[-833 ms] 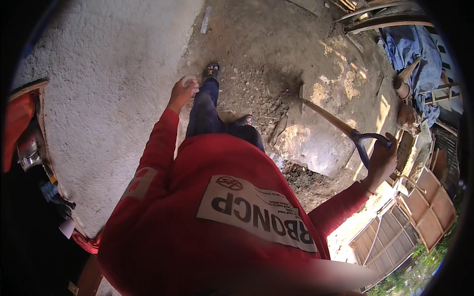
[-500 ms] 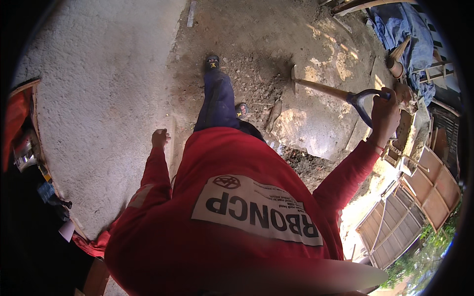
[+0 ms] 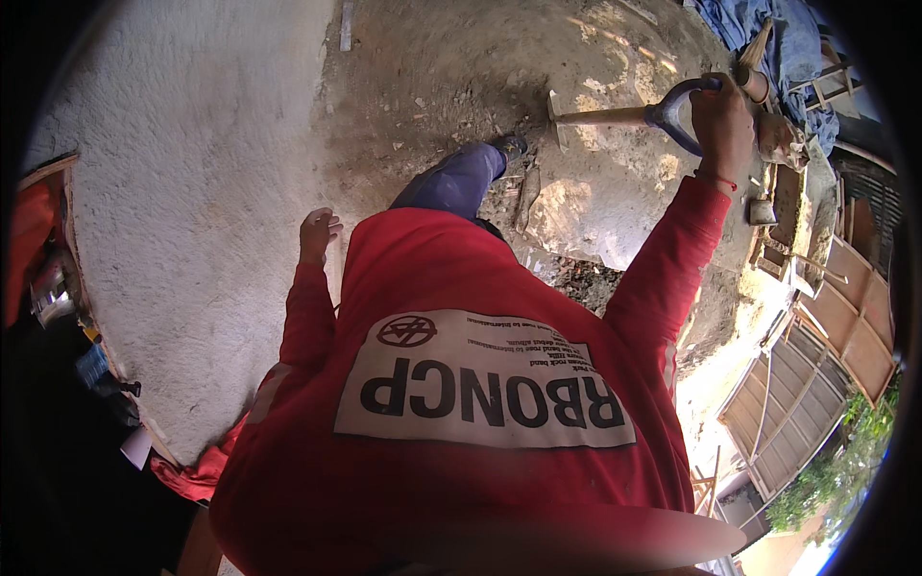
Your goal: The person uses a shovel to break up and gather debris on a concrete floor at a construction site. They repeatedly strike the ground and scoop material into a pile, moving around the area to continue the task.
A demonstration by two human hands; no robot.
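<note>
My right hand [image 3: 723,127] is closed round the D-shaped grip of a shovel [image 3: 615,117], out at the right side of the view. The grip is dark blue-grey and the shaft is wooden. Toward the ground, the blade shows as a thin, pale edge beside my foot. My left hand [image 3: 319,235] hangs beside my body over the rough pale surface. It holds nothing, and its fingers are loosely bent and apart.
A rough pale wall or slab [image 3: 192,192] runs along the left. Uneven dirt ground [image 3: 432,77] lies ahead, with a flat sheet [image 3: 586,216] near my foot. At right are a bucket [image 3: 754,84], a blue tarp [image 3: 792,43] and wooden panels [image 3: 788,403].
My right hand has moved forward and slightly left with the shovel. My left hand has shifted forward, its fingers loosening. The visible leg now points to the right, with only one shoe showing.
</note>
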